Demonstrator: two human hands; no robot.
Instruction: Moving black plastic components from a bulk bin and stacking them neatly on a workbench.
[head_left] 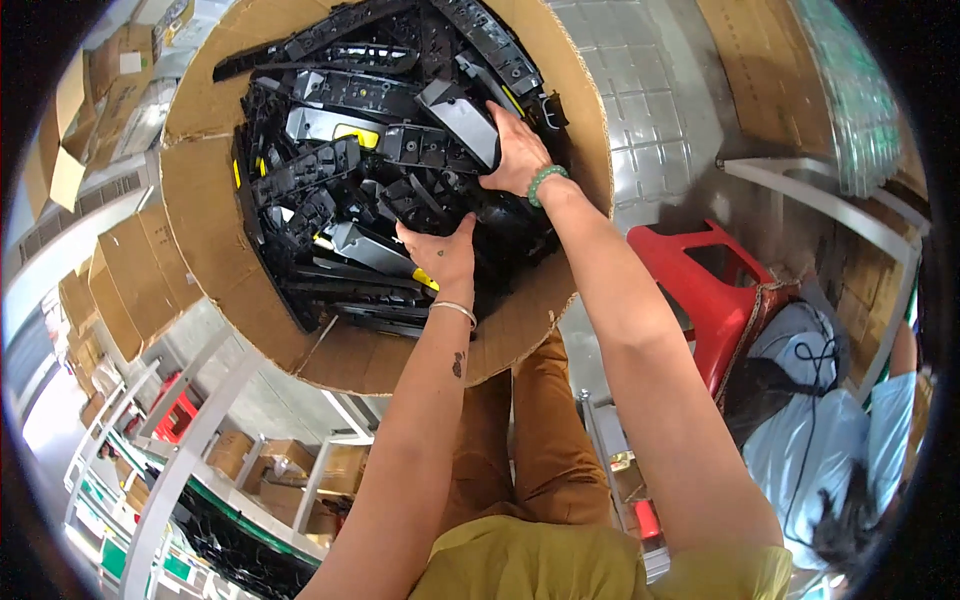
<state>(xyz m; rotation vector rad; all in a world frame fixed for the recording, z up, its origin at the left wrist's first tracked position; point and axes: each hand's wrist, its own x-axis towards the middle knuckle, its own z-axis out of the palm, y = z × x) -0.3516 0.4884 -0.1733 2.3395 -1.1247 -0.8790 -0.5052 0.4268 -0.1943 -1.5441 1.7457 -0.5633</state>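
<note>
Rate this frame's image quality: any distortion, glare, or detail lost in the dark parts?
Head view: strong fisheye bending with a black vignette at the rim; the black plastic parts in the cardboard box merge in shadow; both hands are sharp and evenly lit; no harsh glare.

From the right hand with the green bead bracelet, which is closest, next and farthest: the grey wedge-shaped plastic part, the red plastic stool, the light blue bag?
1. Grey wedge-shaped plastic part: touching the right hand, inside the box.
2. Red plastic stool: lower right, on the floor.
3. Light blue bag: farthest, beyond the stool.
</note>
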